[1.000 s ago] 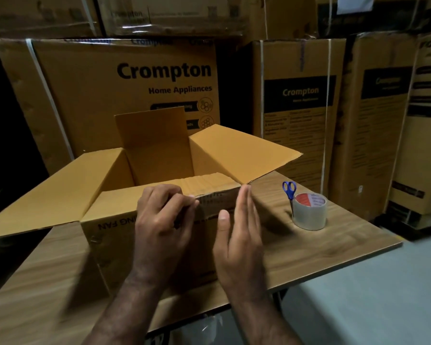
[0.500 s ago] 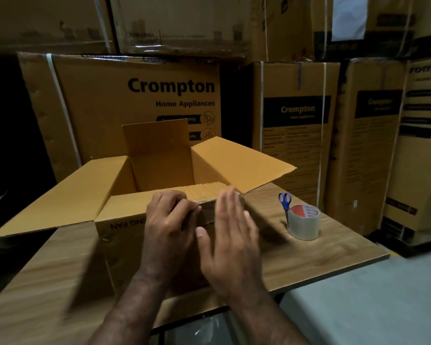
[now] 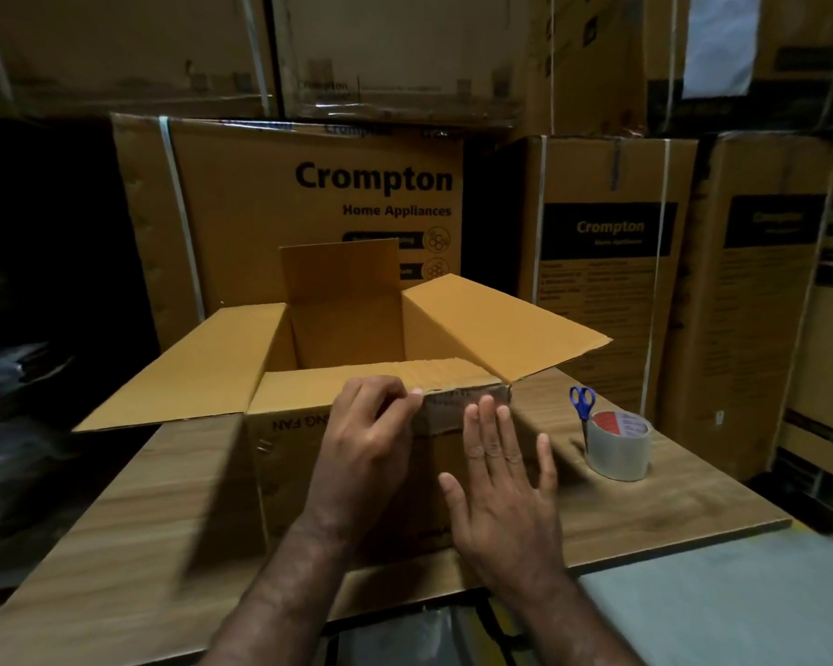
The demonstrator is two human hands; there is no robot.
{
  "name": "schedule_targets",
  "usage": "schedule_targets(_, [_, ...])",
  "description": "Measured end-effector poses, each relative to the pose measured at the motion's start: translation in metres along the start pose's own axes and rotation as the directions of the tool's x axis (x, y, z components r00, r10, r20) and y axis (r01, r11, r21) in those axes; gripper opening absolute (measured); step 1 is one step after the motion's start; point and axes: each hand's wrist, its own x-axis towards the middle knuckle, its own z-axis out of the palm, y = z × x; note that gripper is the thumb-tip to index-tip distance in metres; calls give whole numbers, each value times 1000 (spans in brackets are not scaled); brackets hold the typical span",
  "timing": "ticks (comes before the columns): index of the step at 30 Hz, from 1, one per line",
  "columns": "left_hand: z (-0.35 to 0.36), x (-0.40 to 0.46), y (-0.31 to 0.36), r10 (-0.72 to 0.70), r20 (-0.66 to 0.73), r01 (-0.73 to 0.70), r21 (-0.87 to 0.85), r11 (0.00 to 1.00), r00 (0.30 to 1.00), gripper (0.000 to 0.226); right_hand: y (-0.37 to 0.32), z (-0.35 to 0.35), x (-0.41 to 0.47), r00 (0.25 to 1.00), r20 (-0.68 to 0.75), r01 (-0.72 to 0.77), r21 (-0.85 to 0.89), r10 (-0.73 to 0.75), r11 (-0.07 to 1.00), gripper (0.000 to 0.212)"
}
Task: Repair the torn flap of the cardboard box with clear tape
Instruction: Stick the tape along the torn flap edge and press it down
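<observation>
Box flap [image 3: 381, 382] (corrugated) | left hand [image 3: 366, 439] pinches edge | right hand [image 3: 501, 483] flat, fingers spread

stacked carton [image 3: 309, 194]: "Crompton Home Appliances" | open box [image 3: 289, 473]: "NG FAN", upside down

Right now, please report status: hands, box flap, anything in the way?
Left hand pinching near flap edge; right hand flat on box front. Tape roll, scissors aside. Nothing blocking.

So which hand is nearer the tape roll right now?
The right hand. It lies flat against the front of the cardboard box, with bare tabletop between it and the tape roll to its right. The left hand pinches the flap edge farther left.
</observation>
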Motion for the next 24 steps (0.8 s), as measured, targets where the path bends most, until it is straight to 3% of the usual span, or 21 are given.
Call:
schedule_targets(5, [-1,-10,18,81,87,-86,55,995,993,53,-22,-26,22,995,-63,78,20,-77,997,95])
schedule_targets(8, [4,-13,18,46,100,-56,92,994,994,56,-19,-31,42,981,-72,180,28,-178,983,75])
schedule_targets(13, [5,-19,5,108,112,-123,138,983,988,51,4,-34,59,892,-294,324,-111,-343,939,40])
schedule_targets(17, [6,-18,-7,130,105,-147,176,973,986,51,28,-33,66,864,-318,333,-218,-389,917,41])
schedule_targets(24, [-11,-19,-15,99,120,-126,240,963,988,44,52,-35,65,860,-342,300,-259,-378,918,39])
